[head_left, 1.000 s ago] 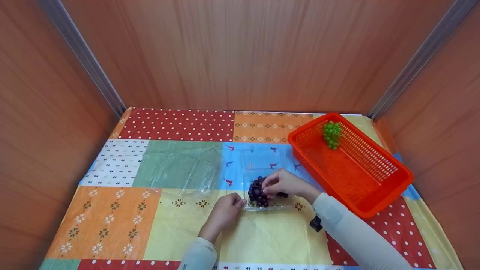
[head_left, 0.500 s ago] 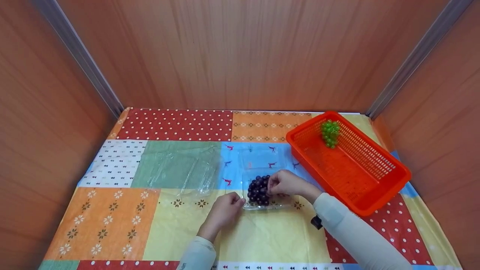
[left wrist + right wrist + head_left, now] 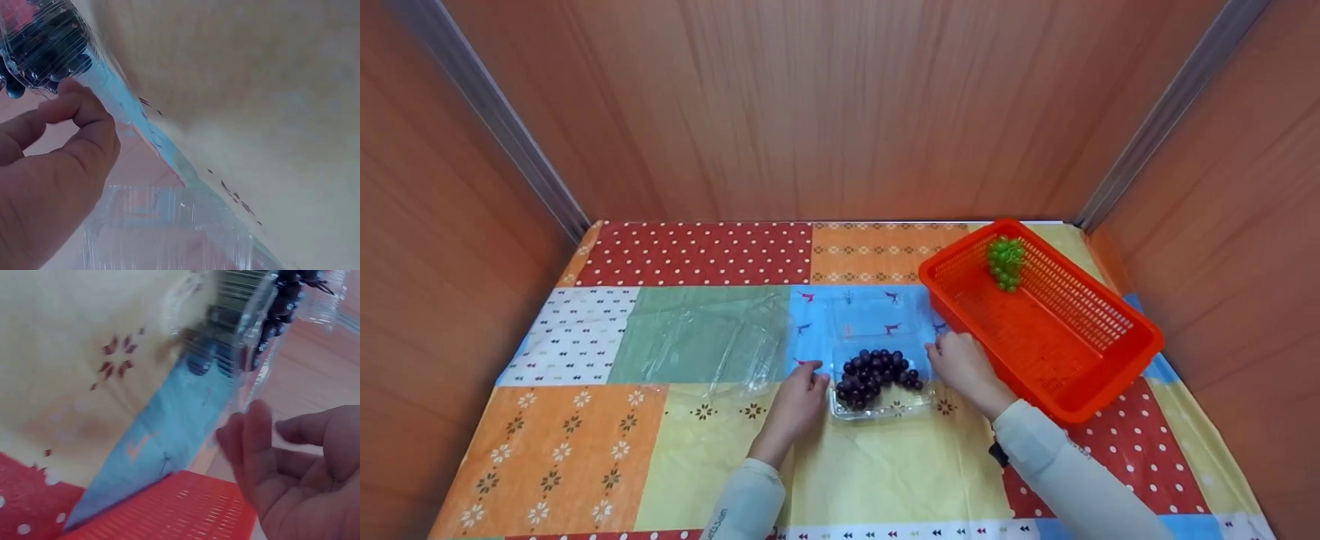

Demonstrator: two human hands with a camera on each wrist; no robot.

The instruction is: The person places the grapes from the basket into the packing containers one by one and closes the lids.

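A bunch of dark purple grapes (image 3: 877,367) lies in a curve inside a clear plastic clamshell box (image 3: 877,412), whose lid (image 3: 874,315) is folded back toward the far side. My left hand (image 3: 797,401) is at the box's left wall, fingers loosely bent; in the left wrist view its fingertips (image 3: 70,87) come right up to the box corner. On the opposite side my right hand (image 3: 966,367) is by the box's right edge. The right wrist view shows its fingers (image 3: 259,433) loosely bent, close to the rim, with nothing between them and the thumb.
A red-orange plastic basket (image 3: 1042,397) stands at the right, with a bunch of green grapes (image 3: 1006,262) in its far end. Another clear plastic box (image 3: 720,337) sits to the left. A patchwork cloth (image 3: 585,450) covers the table, and wooden panels (image 3: 810,112) enclose it.
My right hand has let go of the purple grapes and moved right to the box's edge. The bunch now lies spread in the box. My left hand has slid slightly up along the left side.
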